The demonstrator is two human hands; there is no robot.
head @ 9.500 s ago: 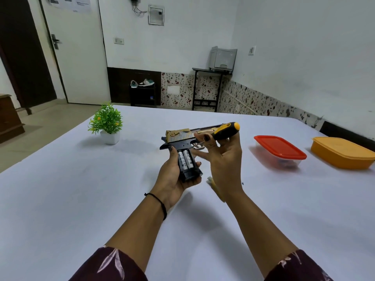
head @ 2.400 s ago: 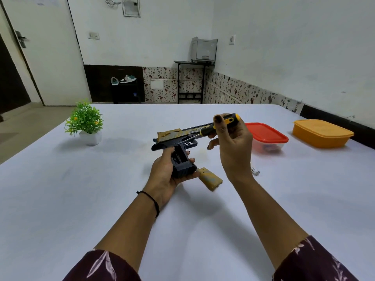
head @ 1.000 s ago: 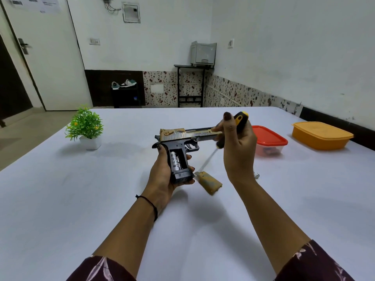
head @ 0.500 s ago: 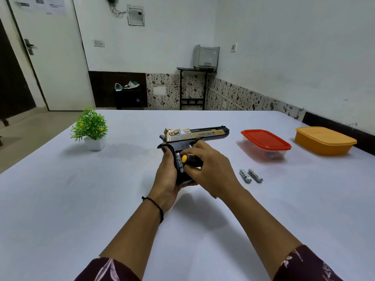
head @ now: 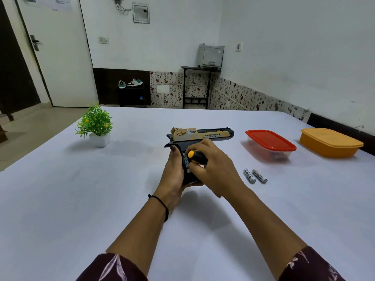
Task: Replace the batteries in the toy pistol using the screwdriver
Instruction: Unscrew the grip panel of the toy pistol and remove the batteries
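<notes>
The toy pistol (head: 199, 135) is held just above the white table (head: 60, 199) near its middle, barrel pointing right, grip downward. The left hand (head: 174, 173) is wrapped around the grip from the left side, fingers closed on it. The right hand (head: 211, 167) is curled shut around the screwdriver (head: 195, 156), whose yellow-capped black handle points toward the camera, while its fingertips press at the open side of the grip, where a silver battery end shows. The shaft and tip are hidden behind the hand, so I cannot tell whether the tip touches anything.

Two loose batteries (head: 255, 175) lie side by side on the table to the right, just nearer than the red-lidded container (head: 271, 139); the orange container (head: 330, 141) sits farther right, and a small potted plant (head: 95, 124) stands far left.

The main risk is the doubled-up right hand: working a cell with fingers that also clamp a tool leaves little control, and the screwdriver could slip, scrape the compartment or drop. A cell pushed in crooked or the wrong way round could bend a contact. The loose batteries are round and may roll if the table is bumped, and mixing them with the cells in the grip would undo the swap. The grip cover is not in view, probably hidden behind the hands.
</notes>
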